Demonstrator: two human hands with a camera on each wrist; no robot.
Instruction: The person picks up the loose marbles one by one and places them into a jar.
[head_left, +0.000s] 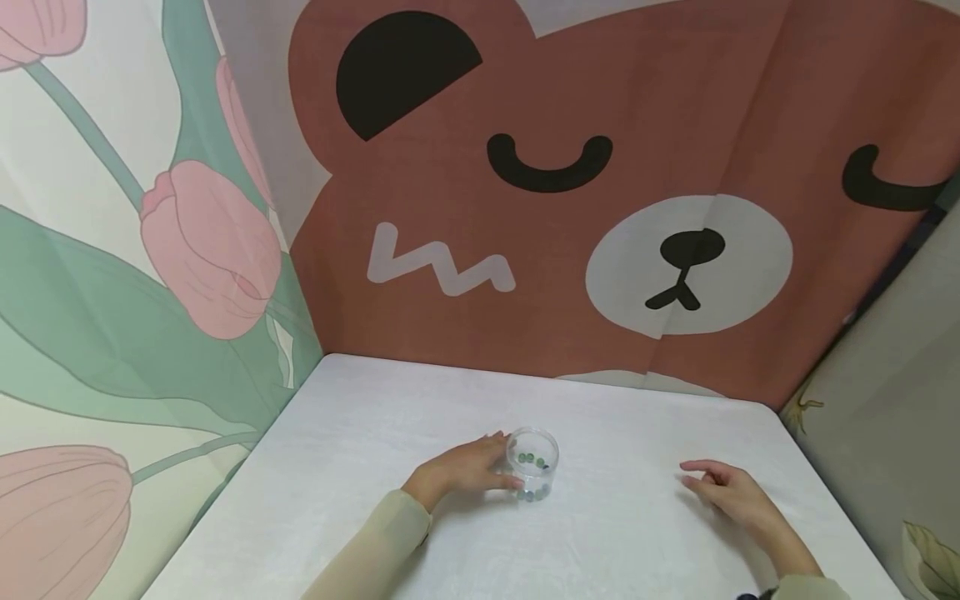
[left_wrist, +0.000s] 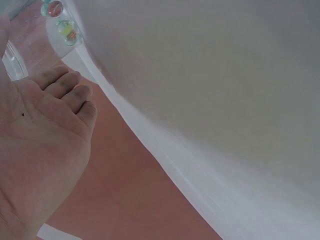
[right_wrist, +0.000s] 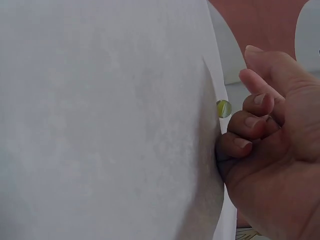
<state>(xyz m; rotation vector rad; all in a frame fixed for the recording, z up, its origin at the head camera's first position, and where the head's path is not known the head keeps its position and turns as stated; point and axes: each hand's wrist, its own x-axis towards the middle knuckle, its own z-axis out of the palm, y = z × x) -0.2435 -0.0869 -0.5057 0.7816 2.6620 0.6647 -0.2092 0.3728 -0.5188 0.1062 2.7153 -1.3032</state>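
Note:
A clear round plastic container [head_left: 548,479] stands on the white table with several glass marbles [head_left: 530,458] in it. My left hand [head_left: 472,465] holds it from the left, thumb on the near side and fingers on the far side. In the left wrist view, marbles [left_wrist: 66,28] with orange and yellow swirls show through the clear wall. To the right, apart from the container, my right hand [head_left: 731,492] is low over the table, index finger and thumb extended, other fingers loosely curled. A single yellow-green marble [right_wrist: 223,108] shows just beyond those curled fingers in the right wrist view.
The white cloth-covered table [head_left: 615,533] has rounded far corners. A brown curtain with a bear face [head_left: 555,275] hangs along its back edge. A tulip-patterned curtain [head_left: 90,250] runs down the left side, and a pale curtain [head_left: 892,375] the right.

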